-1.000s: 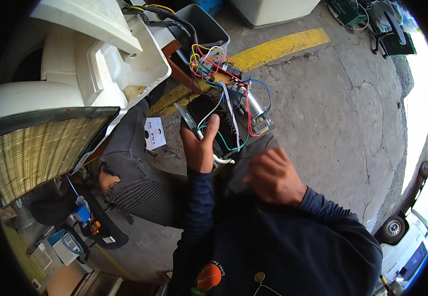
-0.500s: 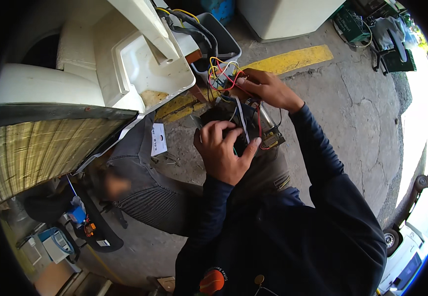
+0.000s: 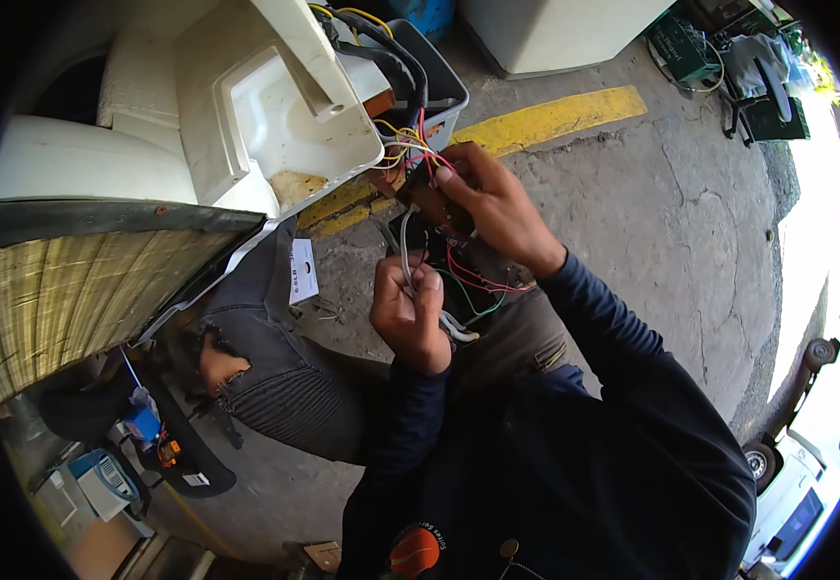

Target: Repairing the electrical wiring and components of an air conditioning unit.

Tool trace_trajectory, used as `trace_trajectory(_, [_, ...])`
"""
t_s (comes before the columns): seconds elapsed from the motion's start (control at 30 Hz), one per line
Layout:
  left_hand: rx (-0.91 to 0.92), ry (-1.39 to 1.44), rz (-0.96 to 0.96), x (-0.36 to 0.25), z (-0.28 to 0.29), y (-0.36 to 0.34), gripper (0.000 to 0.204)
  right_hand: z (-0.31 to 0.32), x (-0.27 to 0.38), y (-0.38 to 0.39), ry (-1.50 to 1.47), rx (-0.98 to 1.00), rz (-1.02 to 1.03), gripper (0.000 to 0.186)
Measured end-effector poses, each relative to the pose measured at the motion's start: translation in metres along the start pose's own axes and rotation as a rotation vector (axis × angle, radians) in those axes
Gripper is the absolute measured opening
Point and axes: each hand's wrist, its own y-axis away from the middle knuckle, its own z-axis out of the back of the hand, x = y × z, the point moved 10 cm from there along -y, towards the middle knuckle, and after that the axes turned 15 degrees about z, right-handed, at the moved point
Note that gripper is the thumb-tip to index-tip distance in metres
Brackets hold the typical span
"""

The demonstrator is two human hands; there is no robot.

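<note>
We had our left hand (image 3: 408, 311) clenched round a grey cable (image 3: 406, 253) above our lap, the white ends sticking out below the fist. Our right hand (image 3: 493, 203) gripped a dark circuit board (image 3: 431, 199) with coloured wires (image 3: 410, 141) running up into the white casing (image 3: 275, 106). The board sat just beside the casing's open edge, over the concrete floor (image 3: 652, 222) near a yellow line (image 3: 545, 118).
</note>
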Motion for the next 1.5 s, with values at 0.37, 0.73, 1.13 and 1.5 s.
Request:
trace_trajectory(0.37, [-0.217,-0.099,-0.052,0.01,0.031,0.001,0.017,0.033,0.055,0.0,0.397,0.158,0.117,0.039])
trace_trajectory(0.73, [-0.141,-1.067,-0.4,-0.011,-0.033,0.003,0.031,0.052,0.025,0.012,0.045,0.15,-0.09,0.036])
trace_trajectory(1.13, [-0.1,-1.193,-0.25,0.014,-0.03,-0.003,0.071,0.04,0.024,-0.006,0.235,0.546,-0.158,0.036])
trace_trajectory(1.5, [-0.224,-0.782,-0.312,-0.011,-0.017,0.0,0.085,0.01,0.007,0.0,0.006,0.592,-0.068,0.042])
